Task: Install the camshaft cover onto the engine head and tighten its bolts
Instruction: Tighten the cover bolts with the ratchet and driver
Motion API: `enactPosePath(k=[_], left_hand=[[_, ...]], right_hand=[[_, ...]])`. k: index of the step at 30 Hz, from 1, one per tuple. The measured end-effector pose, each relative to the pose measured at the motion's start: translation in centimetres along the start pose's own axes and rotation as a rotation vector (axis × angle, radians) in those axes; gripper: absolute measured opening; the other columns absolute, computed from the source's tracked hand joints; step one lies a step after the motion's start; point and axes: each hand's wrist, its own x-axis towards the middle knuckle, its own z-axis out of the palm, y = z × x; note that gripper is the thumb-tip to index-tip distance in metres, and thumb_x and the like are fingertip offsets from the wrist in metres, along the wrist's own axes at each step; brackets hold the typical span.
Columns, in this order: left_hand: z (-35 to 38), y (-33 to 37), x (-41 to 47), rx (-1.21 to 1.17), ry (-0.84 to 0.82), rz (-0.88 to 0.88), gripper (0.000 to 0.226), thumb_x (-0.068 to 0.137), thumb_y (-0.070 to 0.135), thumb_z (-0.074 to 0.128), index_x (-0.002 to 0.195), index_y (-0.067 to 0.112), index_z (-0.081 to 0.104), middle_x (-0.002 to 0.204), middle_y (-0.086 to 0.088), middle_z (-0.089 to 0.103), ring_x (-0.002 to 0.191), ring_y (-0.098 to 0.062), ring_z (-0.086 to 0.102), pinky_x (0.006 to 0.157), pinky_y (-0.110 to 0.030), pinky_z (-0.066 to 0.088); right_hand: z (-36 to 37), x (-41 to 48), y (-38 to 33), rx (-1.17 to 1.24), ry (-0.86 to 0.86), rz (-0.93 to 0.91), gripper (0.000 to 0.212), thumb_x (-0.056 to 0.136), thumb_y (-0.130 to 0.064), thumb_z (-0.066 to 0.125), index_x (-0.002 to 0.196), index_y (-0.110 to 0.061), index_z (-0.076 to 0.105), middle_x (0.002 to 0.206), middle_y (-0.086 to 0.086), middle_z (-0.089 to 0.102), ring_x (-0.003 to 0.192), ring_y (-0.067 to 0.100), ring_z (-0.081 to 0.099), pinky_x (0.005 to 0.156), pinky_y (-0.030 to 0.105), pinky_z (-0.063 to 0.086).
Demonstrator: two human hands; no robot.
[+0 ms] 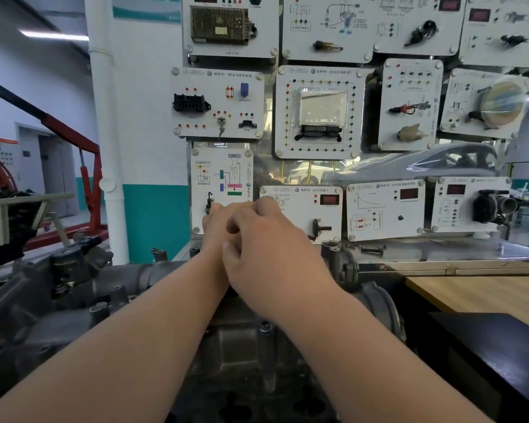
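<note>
Overlapping between engine head (239,346) and panels (315,111), right hand (269,254) and left hand (216,227) hide grips.

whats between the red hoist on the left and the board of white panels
A white vertical pipe stands between the red hoist and the panel board, against the white and teal wall, in the head view.

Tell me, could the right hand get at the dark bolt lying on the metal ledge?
Probably yes: the dark bolt lies uncovered on the metal ledge, just right of the right hand; only a grey engine fitting stands between them.
</note>
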Motion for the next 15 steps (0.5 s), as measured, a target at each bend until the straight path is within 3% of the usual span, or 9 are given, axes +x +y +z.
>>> enactPosePath(k=[2,4,6,8,11,15], left_hand=[[-0.2,0.1,0.0,-0.001,0.042,0.018,0.017,0.095,0.016,0.046,0.081,0.023,0.053,0.106,-0.013,0.06,0.086,-0.019,0.05,0.066,-0.017,0.041],[-0.3,-0.1,0.4,-0.053,0.001,0.035,0.027,0.091,0.015,0.046,0.067,0.026,0.05,0.083,-0.002,0.062,0.09,-0.023,0.056,0.068,-0.025,0.041],[-0.4,-0.1,0.6,-0.142,-0.02,-0.023,0.014,0.088,0.025,0.055,0.091,0.03,0.068,0.091,0.006,0.067,0.101,-0.024,0.058,0.084,-0.035,0.045],[-0.5,0.1,0.5,-0.287,-0.041,-0.053,0.035,0.084,0.029,0.066,0.119,0.029,0.065,0.108,0.003,0.069,0.105,-0.022,0.059,0.096,-0.04,0.044],[-0.5,-0.1,0.4,-0.326,-0.032,-0.053,0.043,0.084,0.03,0.068,0.126,0.027,0.061,0.104,0.0,0.07,0.1,-0.023,0.061,0.095,-0.04,0.046],[-0.5,-0.3,0.2,-0.356,-0.02,-0.044,0.041,0.085,0.031,0.067,0.125,0.026,0.061,0.097,0.001,0.07,0.096,-0.02,0.062,0.092,-0.038,0.047]], right_hand=[[-0.3,0.0,0.7,-0.001,0.012,0.012,0.036,0.099,-0.024,0.046,0.134,-0.018,0.044,0.132,0.003,0.037,0.104,0.025,0.059,0.087,0.039,0.052],[-1.2,0.1,2.4,0.041,0.052,0.057,0.03,0.099,-0.026,0.046,0.129,-0.022,0.049,0.131,-0.001,0.038,0.103,0.022,0.059,0.087,0.036,0.052],[-2.3,0.3,4.7,0.066,0.099,0.124,0.028,0.098,-0.026,0.05,0.126,-0.023,0.052,0.133,-0.003,0.038,0.092,0.014,0.058,0.079,0.024,0.049],[-3.0,0.8,7.2,0.062,0.118,0.205,0.03,0.097,-0.025,0.053,0.127,-0.023,0.053,0.137,-0.002,0.038,0.08,0.007,0.051,0.073,0.017,0.041],[-2.8,2.5,10.1,0.015,0.077,0.333,0.032,0.099,-0.022,0.049,0.13,-0.02,0.051,0.144,0.005,0.034,0.075,0.01,0.051,0.071,0.027,0.045],[-1.7,5.7,11.3,-0.037,-0.048,0.429,0.04,0.097,-0.007,0.04,0.135,-0.012,0.047,0.146,0.013,0.031,0.101,0.029,0.056,0.088,0.037,0.048]])
